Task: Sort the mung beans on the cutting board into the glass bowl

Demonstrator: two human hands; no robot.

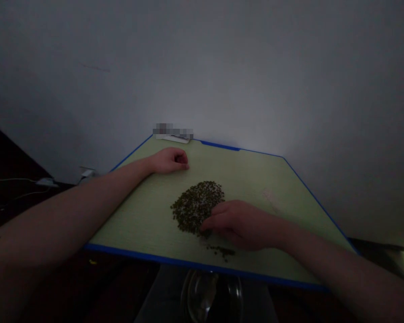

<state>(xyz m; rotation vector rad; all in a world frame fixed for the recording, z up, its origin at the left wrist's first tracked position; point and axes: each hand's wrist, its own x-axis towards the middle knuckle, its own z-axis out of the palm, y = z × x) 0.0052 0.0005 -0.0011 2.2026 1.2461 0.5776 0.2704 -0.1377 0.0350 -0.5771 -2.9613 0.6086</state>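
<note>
A pile of small dark green bean-like grains (193, 207) lies spread in one layer on a pale green table (252, 170) with a blue rim. My right hand (244, 224) reaches over the pile's lower right edge, fingers bent down and fingertips touching the grains. Whatever is between those fingertips is hidden. Just below the hand, a small separate cluster of grains (224, 251) sits near the front edge. Farther back on the left, my left hand (170, 160) rests on the tabletop, its fingers curled in with nothing visible in them.
At the far left corner lies a white object (177, 138), partly blurred out. Below the front edge stands a shiny round metal bowl (202, 296). A plain wall (222, 67) rises behind the table. Cables with a white plug (47, 181) lie to the left.
</note>
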